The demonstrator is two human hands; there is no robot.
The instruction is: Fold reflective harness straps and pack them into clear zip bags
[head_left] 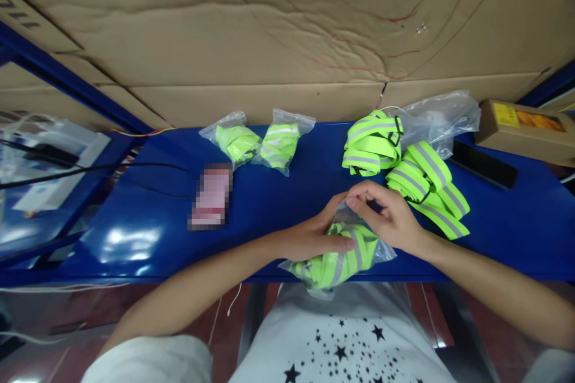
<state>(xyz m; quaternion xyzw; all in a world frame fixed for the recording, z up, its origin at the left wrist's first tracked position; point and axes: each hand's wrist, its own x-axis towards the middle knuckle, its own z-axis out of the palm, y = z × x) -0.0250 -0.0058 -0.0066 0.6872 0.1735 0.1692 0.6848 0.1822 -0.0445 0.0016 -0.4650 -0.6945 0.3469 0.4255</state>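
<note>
A clear plastic bag [381,249] with a bundled neon-yellow reflective strap [335,266] inside lies at the table's front edge, close to my body. My left hand [321,234] is wrapped around the bag, its thumb pressing over the strap. At the bag's far edge, my right hand [389,215] pinches the plastic between thumb and index finger. Just beyond my right hand lie two loose folded reflective straps, one with a black buckle [372,143] and one with a trailing end [429,185].
Two bagged straps, a left one [238,142] and a right one [279,145], sit at the back of the blue table [148,203]. A blurred-out phone [211,197] lies left. Empty-looking plastic bags [442,116], a black phone [485,164] and a cardboard box [525,131] are at right.
</note>
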